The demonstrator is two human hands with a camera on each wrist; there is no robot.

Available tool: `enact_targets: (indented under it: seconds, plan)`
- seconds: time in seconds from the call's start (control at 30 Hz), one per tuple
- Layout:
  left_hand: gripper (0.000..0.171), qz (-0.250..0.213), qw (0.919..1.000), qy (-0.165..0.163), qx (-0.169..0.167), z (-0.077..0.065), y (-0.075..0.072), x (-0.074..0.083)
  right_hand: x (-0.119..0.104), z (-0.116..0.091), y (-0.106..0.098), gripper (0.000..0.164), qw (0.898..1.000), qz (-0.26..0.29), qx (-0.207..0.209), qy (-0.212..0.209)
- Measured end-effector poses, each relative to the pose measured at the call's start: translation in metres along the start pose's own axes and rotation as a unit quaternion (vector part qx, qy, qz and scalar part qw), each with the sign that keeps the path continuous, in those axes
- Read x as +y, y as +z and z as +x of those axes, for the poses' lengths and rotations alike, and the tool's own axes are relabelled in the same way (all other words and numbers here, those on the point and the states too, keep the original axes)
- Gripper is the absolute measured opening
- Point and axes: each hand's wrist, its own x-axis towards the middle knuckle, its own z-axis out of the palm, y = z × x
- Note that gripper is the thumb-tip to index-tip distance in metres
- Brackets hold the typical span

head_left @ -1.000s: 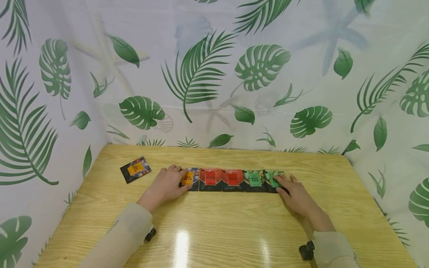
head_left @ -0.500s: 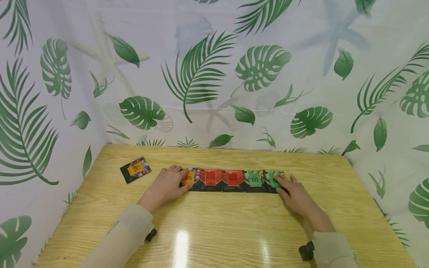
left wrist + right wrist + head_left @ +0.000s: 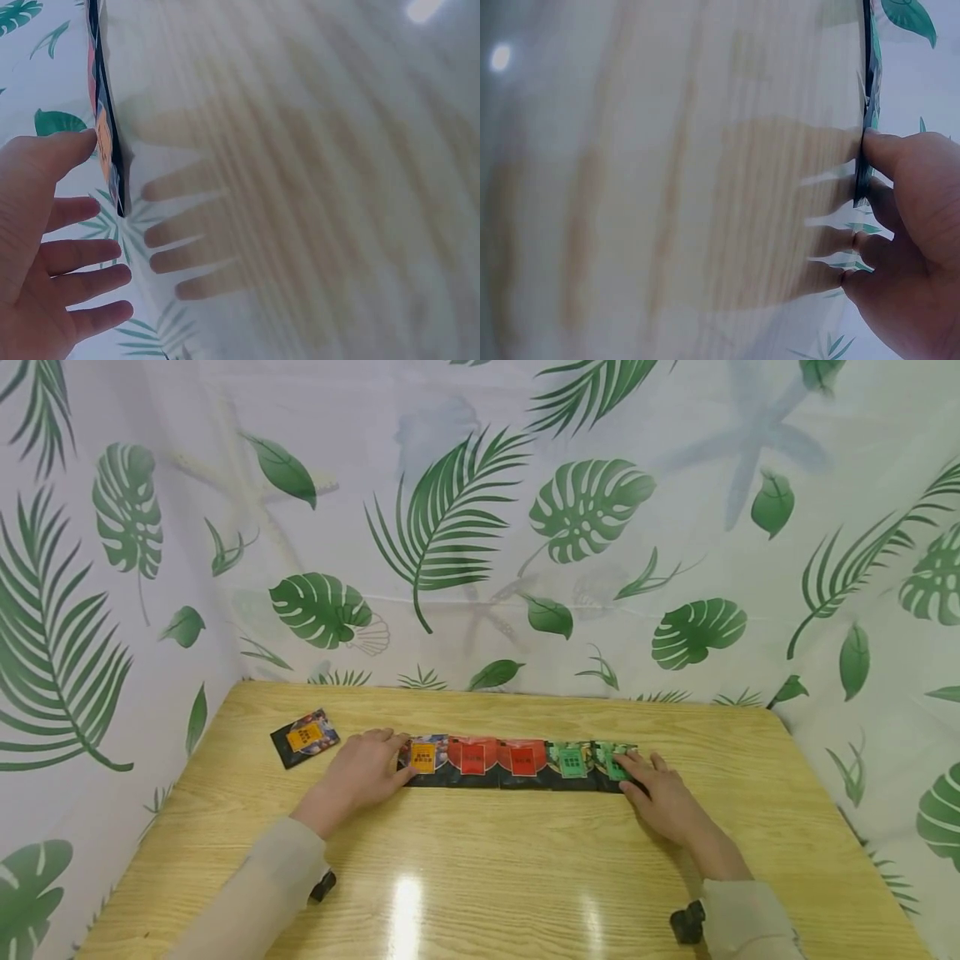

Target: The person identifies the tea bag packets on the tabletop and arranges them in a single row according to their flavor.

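Note:
A row of flat sachets runs edge to edge across the table. At its left end lies one with an orange label [image 3: 423,757], followed by a red sachet [image 3: 472,760], a second red sachet [image 3: 522,762], a green-labelled sachet [image 3: 572,763] and another green-labelled sachet [image 3: 609,762]. My left hand [image 3: 362,770] is at the row's left end, fingers spread and fairly straight; the thumb [image 3: 75,148] is at the orange-labelled sachet. My right hand [image 3: 663,797] rests its fingertips on the rightmost green sachet, partly covering it.
A loose sachet with an orange label [image 3: 304,739] lies askew at the table's back left. The wooden table [image 3: 510,868] meets a leaf-printed cloth [image 3: 450,652] behind and at both sides. Dark wrist cameras sit at both cuffs.
My left hand has slid left, so more of the orange-labelled sachet shows. My right hand and the row stay almost where they were; the head view has shifted slightly.

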Motion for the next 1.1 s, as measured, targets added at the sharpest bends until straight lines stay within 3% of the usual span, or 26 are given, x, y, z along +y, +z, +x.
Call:
enact_targets:
  seconds: [0.53, 0.9, 1.1]
  plan:
    - [0.058, -0.011, 0.9981, -0.056, 0.023, -0.027, -0.012, -0.049, 0.006, 0.001, 0.002, 0.055, 1.000, -0.002, -0.001, -0.003]
    - [0.051, 0.003, 0.9944, -0.051, 0.092, -0.044, -0.021, -0.083, 0.002, 0.001, -0.001, 0.054, 1.000, -0.003, -0.004, 0.000]
    - [0.052, 0.007, 0.9944, -0.084, 0.065, -0.049, -0.029, -0.099, 0.000, 0.001, -0.002, 0.054, 1.000, -0.005, -0.007, 0.000]
